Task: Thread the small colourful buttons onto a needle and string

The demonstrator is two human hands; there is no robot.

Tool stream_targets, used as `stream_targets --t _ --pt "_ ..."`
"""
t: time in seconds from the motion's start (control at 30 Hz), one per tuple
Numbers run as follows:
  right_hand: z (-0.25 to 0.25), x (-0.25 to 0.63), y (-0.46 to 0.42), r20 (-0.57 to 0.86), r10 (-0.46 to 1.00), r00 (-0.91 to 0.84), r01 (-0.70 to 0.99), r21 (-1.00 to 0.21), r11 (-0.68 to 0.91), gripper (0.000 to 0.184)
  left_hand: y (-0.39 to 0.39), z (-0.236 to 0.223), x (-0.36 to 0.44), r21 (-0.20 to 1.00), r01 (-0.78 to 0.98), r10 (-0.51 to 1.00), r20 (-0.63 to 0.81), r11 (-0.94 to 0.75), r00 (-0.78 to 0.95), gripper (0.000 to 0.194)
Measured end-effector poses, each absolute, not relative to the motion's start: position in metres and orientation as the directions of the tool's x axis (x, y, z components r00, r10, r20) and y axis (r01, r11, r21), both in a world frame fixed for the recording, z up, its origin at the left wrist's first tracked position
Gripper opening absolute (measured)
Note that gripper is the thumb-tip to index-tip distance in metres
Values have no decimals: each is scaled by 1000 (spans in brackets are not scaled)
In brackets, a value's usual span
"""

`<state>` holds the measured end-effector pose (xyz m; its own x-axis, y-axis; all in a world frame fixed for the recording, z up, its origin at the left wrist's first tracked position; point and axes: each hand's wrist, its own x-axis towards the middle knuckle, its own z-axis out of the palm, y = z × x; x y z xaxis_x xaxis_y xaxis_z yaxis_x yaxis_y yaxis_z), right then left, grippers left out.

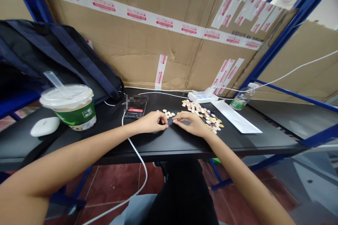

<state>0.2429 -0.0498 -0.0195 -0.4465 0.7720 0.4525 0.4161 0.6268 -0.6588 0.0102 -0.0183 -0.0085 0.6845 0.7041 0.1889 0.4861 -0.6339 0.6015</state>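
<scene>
My left hand (153,121) and my right hand (190,123) rest close together on a black table (171,142), fingertips almost meeting. Both hands have fingers curled in a pinch over something too small to make out. Just beyond the fingers lies a small group of pale beads (168,113). A larger heap of mixed-colour beads (204,114) stretches to the right of my right hand.
A phone (135,110) with a white cable lies behind my left hand. A lidded drink cup with a straw (71,106) and a white mouse (44,126) stand at the left. A power strip (202,96), a white sheet (236,116) and a bottle (243,99) sit at the right, before a cardboard wall.
</scene>
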Motion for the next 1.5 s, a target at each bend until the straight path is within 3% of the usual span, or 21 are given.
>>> stream_targets --t 0.17,0.4,0.73,1.17,1.37,1.5 --pt "-22 242 -49 321 832 -453 340 -800 494 28 -15 -11 11 714 406 699 163 -570 696 15" --pt "-21 241 -49 320 806 -499 300 -809 506 30 -15 -13 15 831 228 681 224 -507 697 12" --pt "-18 238 -51 260 842 -473 223 -889 400 26 -21 -10 16 906 144 695 196 -399 692 15" --pt "-19 240 -47 341 826 -449 68 -909 412 17 -25 -7 18 947 105 743 166 -303 648 18" --pt "-18 239 -48 339 820 -461 82 -904 420 21 -25 -8 18 947 80 729 185 -312 659 22" --pt "-16 238 -52 331 826 -456 150 -886 438 34 -24 -8 19 955 79 759 176 -287 627 20"
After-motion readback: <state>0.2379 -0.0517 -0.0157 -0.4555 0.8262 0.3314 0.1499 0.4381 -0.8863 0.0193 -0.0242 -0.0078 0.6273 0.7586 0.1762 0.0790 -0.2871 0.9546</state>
